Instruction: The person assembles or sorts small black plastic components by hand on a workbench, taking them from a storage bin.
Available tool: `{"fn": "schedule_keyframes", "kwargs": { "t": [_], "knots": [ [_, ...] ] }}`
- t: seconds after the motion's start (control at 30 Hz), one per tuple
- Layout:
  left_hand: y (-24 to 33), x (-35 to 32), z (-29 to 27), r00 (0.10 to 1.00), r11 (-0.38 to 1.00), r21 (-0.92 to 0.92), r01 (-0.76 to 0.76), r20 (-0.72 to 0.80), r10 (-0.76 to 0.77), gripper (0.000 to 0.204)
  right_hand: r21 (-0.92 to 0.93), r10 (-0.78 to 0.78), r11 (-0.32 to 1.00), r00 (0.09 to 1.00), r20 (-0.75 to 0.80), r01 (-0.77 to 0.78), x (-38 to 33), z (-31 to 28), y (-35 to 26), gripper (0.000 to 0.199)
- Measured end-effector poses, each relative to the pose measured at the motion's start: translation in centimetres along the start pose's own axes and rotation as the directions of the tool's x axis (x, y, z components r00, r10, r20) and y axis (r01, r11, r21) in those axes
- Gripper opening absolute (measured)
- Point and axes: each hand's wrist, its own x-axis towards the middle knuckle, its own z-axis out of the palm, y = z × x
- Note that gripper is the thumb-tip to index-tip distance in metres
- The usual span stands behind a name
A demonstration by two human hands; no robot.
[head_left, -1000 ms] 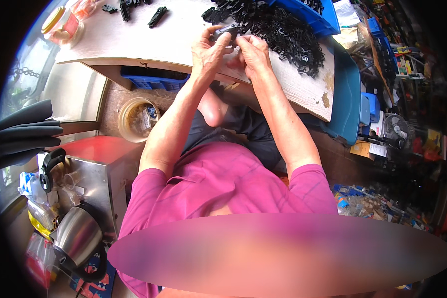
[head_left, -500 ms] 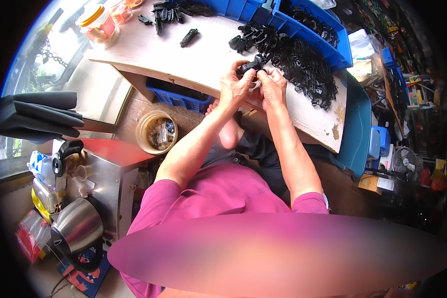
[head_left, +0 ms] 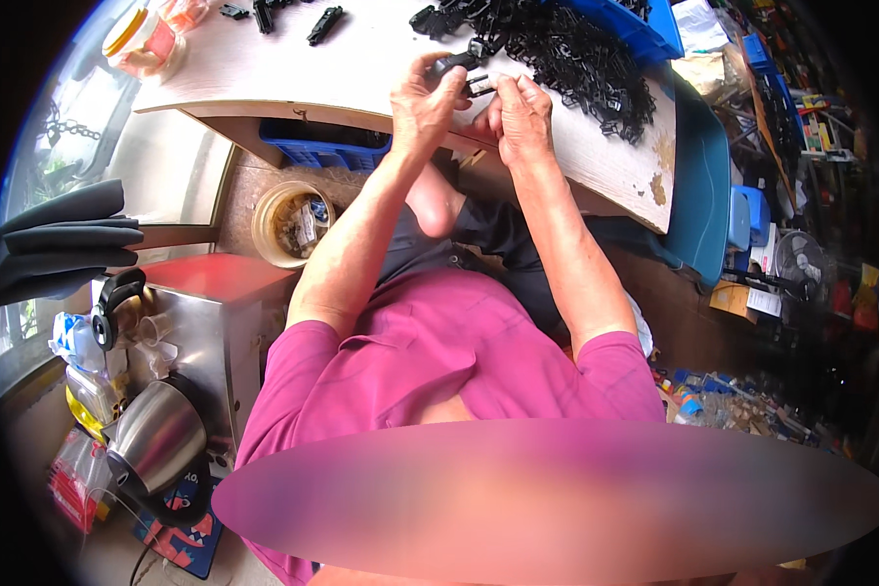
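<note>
Over the front edge of the white table [head_left: 332,83], my left hand [head_left: 420,112] is closed on a small black plastic part [head_left: 451,64]. A thin dark end of the part points toward my right hand [head_left: 523,117]. The fingers of that hand are pinched together beside it; whatever they hold is too small to make out. A large heap of similar black plastic parts [head_left: 596,83] lies just beyond and to the right of both hands. One separate black part [head_left: 325,25] rests on the tabletop to the left.
A blue bin [head_left: 645,29] stands behind the heap, and a blue basket [head_left: 327,151] sits under the table. On the left are a jar [head_left: 145,49], a round tub [head_left: 269,230] of scraps and a steel kettle [head_left: 156,435]. A teal chair-like surface [head_left: 698,195] borders the table's right end.
The whole view has shifted, so the table sits higher in the picture. My hands, close together before, are now slightly apart, with the black part staying in my left hand.
</note>
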Motion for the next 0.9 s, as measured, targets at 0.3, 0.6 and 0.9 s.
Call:
{"fn": "schedule_keyframes", "kwargs": {
  "t": [0.3, 0.6, 0.9],
  "knots": [
    [0.6, -0.7, -1.0, 0.966, 0.986, 0.165, 0.034, 0.249, -0.075, 0.03, 0.183, -0.087, 0.978, 0.995, -0.058, 0.096, -0.7, -0.2, -1.7, 0.015],
    [-0.8, -0.6, -1.3, 0.954, 0.933, 0.321, -0.165, 0.293, 0.068, 0.032, 0.069, -0.062, 0.995, 0.995, -0.08, 0.067, -0.9, -0.1, -1.2, 0.018],
    [1.5, -0.5, -0.3, 0.955, 0.91, 0.41, -0.062, 0.289, -0.065, 0.027, 0.069, -0.04, 0.996, 0.992, -0.118, 0.048, -1.4, -0.1, -0.4, 0.017]
  ]
}}
